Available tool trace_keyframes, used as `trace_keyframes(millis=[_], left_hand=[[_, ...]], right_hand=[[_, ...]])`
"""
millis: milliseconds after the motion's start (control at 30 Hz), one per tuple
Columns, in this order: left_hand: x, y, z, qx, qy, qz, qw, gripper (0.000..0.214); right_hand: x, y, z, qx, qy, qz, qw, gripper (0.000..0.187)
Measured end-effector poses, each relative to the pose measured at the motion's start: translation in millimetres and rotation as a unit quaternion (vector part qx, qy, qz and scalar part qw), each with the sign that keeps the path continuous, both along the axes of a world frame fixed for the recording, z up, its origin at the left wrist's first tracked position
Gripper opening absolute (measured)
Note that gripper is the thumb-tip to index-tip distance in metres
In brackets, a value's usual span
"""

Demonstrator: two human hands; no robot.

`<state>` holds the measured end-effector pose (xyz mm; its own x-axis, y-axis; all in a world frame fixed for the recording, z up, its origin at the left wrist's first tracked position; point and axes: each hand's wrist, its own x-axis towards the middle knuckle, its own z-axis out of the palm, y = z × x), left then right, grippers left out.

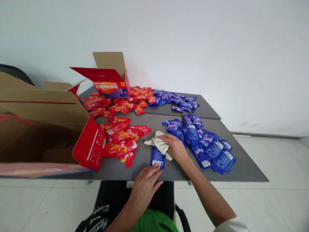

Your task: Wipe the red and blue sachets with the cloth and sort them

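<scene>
Head view: we touch a blue sachet [157, 158] with our left hand [145, 182], grip spread, while our right hand [174, 145] pinches a white cloth [159, 143] partly over it.

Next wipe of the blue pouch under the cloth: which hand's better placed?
Likely the right hand: it holds the cloth over the far end of the pouch. The left hand touches the near end, apparently steadying it.

A big open carton [94, 147] sits on the near left of the grey desk [243, 170], a red box [108, 84] farther back; white wall [217, 48] beyond, pale floor [270, 158] right.
</scene>
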<state>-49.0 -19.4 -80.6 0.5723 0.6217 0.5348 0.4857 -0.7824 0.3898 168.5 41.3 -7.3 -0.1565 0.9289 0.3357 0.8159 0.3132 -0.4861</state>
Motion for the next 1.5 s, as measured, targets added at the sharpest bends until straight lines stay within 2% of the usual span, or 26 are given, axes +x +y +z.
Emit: trace_keyframes(millis=[100, 167, 233, 300, 367, 433, 500, 567, 633, 700, 767, 833, 900, 967, 1033, 1100, 1167, 1233, 1300, 1367, 1500], left_hand=[[1, -3, -1.4, -0.010, -0.001, 0.009, 1.000, 0.035], [2, -4, -1.6, -0.019, 0.005, 0.018, 1.000, 0.021], [2, -4, -1.0, -0.027, 0.012, 0.024, 0.999, 0.008], [1, -3, 0.0, -0.025, 0.013, 0.014, 0.999, 0.014], [0, -2, 0.7, -0.019, 0.008, 0.000, 1.000, 0.028], [-1, -1, 0.5, -0.010, 0.000, -0.007, 1.000, 0.035], [-1, -1, -0.2, -0.005, -0.006, -0.005, 1.000, 0.035], [0, -2, -0.2, -0.002, -0.012, -0.002, 1.000, 0.036], [1, -3, 1.2, -0.004, -0.011, 0.003, 1.000, 0.036], [2, -4, 3.6, -0.019, -0.004, 0.011, 1.000, 0.029], [2, -4, 5.7, -0.036, 0.005, 0.018, 0.999, 0.020], [1, -3, 6.3, -0.038, 0.007, 0.013, 0.999, 0.022], [0, -2, 5.0, -0.022, 0.004, 0.001, 1.000, 0.032], [-1, -1, 2.8, -0.010, 0.001, -0.003, 1.000, 0.035], [-2, -1, 1.0, -0.007, -0.002, 0.002, 1.000, 0.033], [-1, -2, 0.4, -0.003, -0.007, 0.004, 1.000, 0.032], [0, -3, 1.0, -0.003, -0.009, 0.004, 1.000, 0.032], [1, -4, 2.4, -0.017, -0.004, 0.012, 1.000, 0.025], [2, -4, 3.7, -0.037, 0.003, 0.022, 0.999, 0.013], [1, -3, 4.3, -0.044, 0.006, 0.017, 0.999, 0.013], [-1, -1, 2.9, -0.019, -0.006, -0.003, 1.000, 0.030]], right_hand=[[-7, -37, 4.6, 0.012, 0.013, 0.009, 1.000, 0.050], [-14, -64, -0.2, -0.019, -0.002, 0.038, 0.999, 0.052], [-20, -76, -8.1, -0.056, -0.015, 0.054, 0.997, 0.054], [-21, -66, -14.6, -0.067, -0.009, 0.048, 0.997, 0.053], [-18, -40, -15.1, -0.054, -0.001, 0.029, 0.998, 0.051], [-12, -11, -8.7, -0.036, -0.008, 0.007, 0.999, 0.050], [-6, 4, 1.2, -0.021, -0.019, -0.012, 1.000, 0.051], [-5, -2, 8.4, -0.007, -0.016, -0.020, 1.000, 0.050], [-8, -26, 8.6, 0.003, -0.003, -0.013, 1.000, 0.049], [-14, -54, 1.8, -0.012, -0.002, 0.013, 1.000, 0.050], [-18, -70, -8.2, -0.039, -0.002, 0.038, 0.999, 0.051], [-19, -66, -16.3, -0.050, 0.015, 0.044, 0.998, 0.051], [-15, -44, -18.0, -0.045, 0.025, 0.023, 0.998, 0.053], [-8, -17, -12.1, -0.032, 0.012, -0.011, 0.999, 0.053], [-2, -1, -1.8, -0.021, 0.000, -0.033, 0.999, 0.051], [-2, -6, 6.8, -0.007, 0.005, -0.033, 0.999, 0.050], [-7, -29, 9.4, 0.003, 0.014, -0.016, 1.000, 0.051], [-14, -56, 5.2, -0.013, 0.005, 0.012, 1.000, 0.051], [-20, -72, -3.2, -0.044, -0.008, 0.035, 0.998, 0.053], [-22, -68, -11.3, -0.063, -0.001, 0.038, 0.997, 0.053], [-14, -16, -10.8, -0.046, 0.004, -0.007, 0.999, 0.052]])
